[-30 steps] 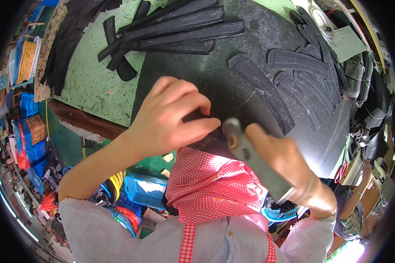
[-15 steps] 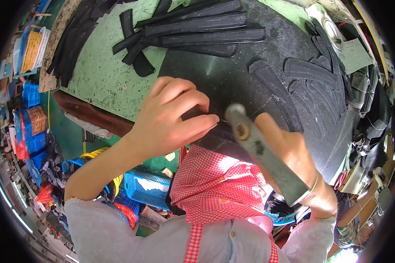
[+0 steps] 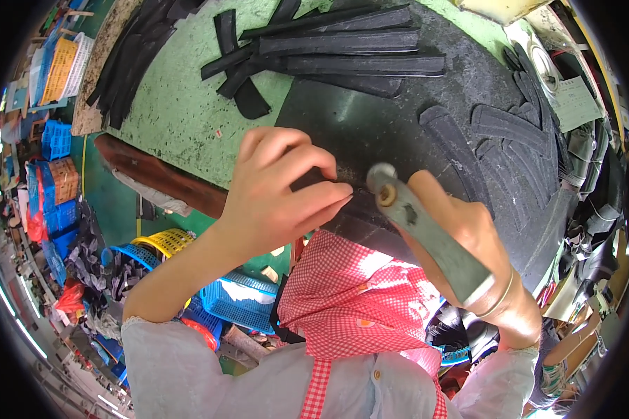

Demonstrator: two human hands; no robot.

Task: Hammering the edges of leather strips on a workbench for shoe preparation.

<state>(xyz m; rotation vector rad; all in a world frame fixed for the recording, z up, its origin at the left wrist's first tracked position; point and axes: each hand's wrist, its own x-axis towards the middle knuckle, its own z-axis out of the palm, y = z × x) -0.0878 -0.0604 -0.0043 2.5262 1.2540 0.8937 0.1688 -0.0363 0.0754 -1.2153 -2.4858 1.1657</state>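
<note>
**Gripping hammer close beside curled L hand, over black slab**

Works right at slab's near edge, w/ red-white checked apron just beyond at 6 o'clock. Meets green tabletop along slab's L edge, approx 11 o'clock from L hand. Shows bare slab at 12 o'clock from hands, up to pile of long black strips. Has less room at 2 o'clock, w/ curved dark pieces spread there, some overlapping. Shows only narrow gap btwn L hand's tips and hammer's round end.

Holds hammer in R hand, btwn 3 and 4 o'clock from L hand. Aims round end btwn 10 and 11 o'clock, flat end btwn 4 and 5, nr wrist. Looks grey, metal, worn; has tan round spot nr round end, dark mark a bit farther along. Hides handle mostly, behind head and R hand.

Bends L hand inward, narrow, w/ thumb and index nr each other. Can't tell if pinching anything.
</note>
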